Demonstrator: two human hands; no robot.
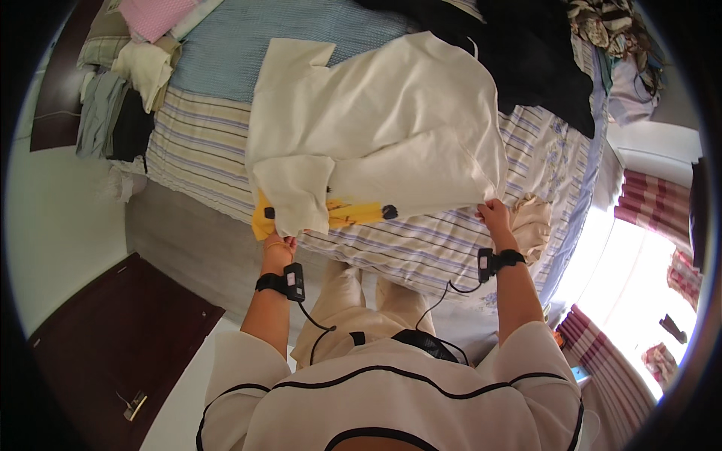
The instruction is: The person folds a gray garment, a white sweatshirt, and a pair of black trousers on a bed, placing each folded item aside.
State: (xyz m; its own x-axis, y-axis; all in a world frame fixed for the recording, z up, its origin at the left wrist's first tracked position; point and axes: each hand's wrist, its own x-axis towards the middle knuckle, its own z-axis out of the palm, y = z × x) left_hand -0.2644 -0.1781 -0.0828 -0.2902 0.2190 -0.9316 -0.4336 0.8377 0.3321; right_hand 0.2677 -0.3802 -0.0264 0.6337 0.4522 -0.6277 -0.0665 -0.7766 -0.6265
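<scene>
A white short-sleeved shirt (389, 113) lies across the bed, its near side folded over towards the middle. Part of a yellow print with black patches (358, 213) shows along the near edge, partly covered by a folded-back sleeve (299, 189). My left hand (279, 251) grips the cloth at the near left, under the sleeve's end; its fingertips are partly hidden. At the near right, my right hand (494, 217) pinches the shirt's lower corner. Both wrists wear black strapped devices with cables.
Striped bedding (197, 141) and a blue textured mat (225, 51) lie beneath. Black clothing (536, 62) rests at the far right, a beige cloth (530, 225) beside my right hand. Folded clothes (101, 113) are piled at left. A dark door (124, 321) and a curtained window (632, 270) flank me.
</scene>
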